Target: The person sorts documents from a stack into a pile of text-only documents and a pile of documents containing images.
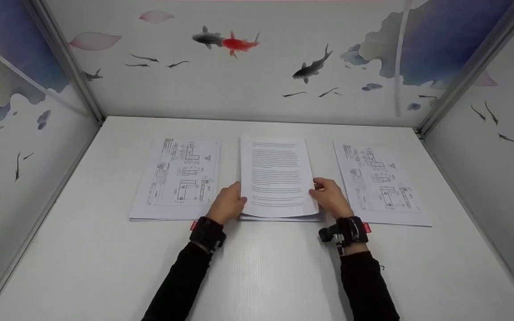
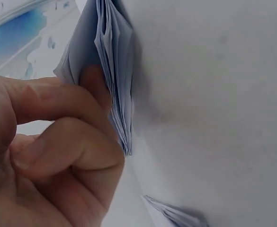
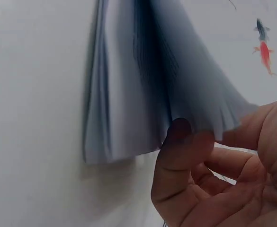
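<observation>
A stack of printed paper sheets [image 1: 275, 178], its top page covered in text lines, lies in the middle of the table between both hands. My left hand [image 1: 228, 204] holds its left edge; in the left wrist view a fingertip [image 2: 96, 87] reaches in among the sheets, and lower sheets hang apart from the upper ones. On the other side my right hand [image 1: 332, 198] pinches the upper sheets near the right edge. In the right wrist view those sheets [image 3: 200, 75] bend away from the lower sheets [image 3: 124, 94], with a finger in the gap.
A stack of technical drawings [image 1: 174, 178] lies to the left, and another stack of drawings [image 1: 379, 183] to the right. All rest on a white table [image 1: 275, 276]. Panels printed with fish [image 1: 310, 67] enclose its back and sides.
</observation>
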A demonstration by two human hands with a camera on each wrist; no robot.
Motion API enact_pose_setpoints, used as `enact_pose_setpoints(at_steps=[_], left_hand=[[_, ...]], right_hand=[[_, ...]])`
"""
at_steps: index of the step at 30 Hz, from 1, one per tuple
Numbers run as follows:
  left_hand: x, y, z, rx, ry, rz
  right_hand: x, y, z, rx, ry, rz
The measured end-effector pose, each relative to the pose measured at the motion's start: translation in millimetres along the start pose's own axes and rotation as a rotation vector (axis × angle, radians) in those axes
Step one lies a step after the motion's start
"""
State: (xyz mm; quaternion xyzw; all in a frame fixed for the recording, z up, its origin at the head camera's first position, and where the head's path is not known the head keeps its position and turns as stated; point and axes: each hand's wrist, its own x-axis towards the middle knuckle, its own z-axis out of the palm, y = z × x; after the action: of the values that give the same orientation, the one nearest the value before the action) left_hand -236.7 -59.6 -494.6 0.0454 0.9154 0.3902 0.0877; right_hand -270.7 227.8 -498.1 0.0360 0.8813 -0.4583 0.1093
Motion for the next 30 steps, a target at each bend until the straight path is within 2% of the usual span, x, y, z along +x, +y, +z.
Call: enact_pose_setpoints(at_steps=[6, 12, 18, 25, 30], left_hand=[[-4.1, 5.3, 2.6, 0.097, -0.006, -0.046], [-5.3, 5.3, 0.2, 0.155, -0.028, -0.064], [-6.2, 0.8, -1.1, 0.126, -0.020, -0.035], [-7.2, 0.3, -1.2, 0.220, -0.061, 0.008], [-6.8, 0.8, -0.6, 0.267, -0.083, 0.030]], right_hand=[[-1.1, 1.9, 0.5, -0.136, 0.016, 0.000], [-1.3, 5.0, -0.9, -0.192, 0.034, -0.023], [-4.4, 5.2, -0.1, -0.206, 0.048, -0.047], [-9.8, 2.7, 3.0, -0.288, 0.125, -0.095], [-10.3, 2.1, 2.5, -0.301, 0.114, -0.097]])
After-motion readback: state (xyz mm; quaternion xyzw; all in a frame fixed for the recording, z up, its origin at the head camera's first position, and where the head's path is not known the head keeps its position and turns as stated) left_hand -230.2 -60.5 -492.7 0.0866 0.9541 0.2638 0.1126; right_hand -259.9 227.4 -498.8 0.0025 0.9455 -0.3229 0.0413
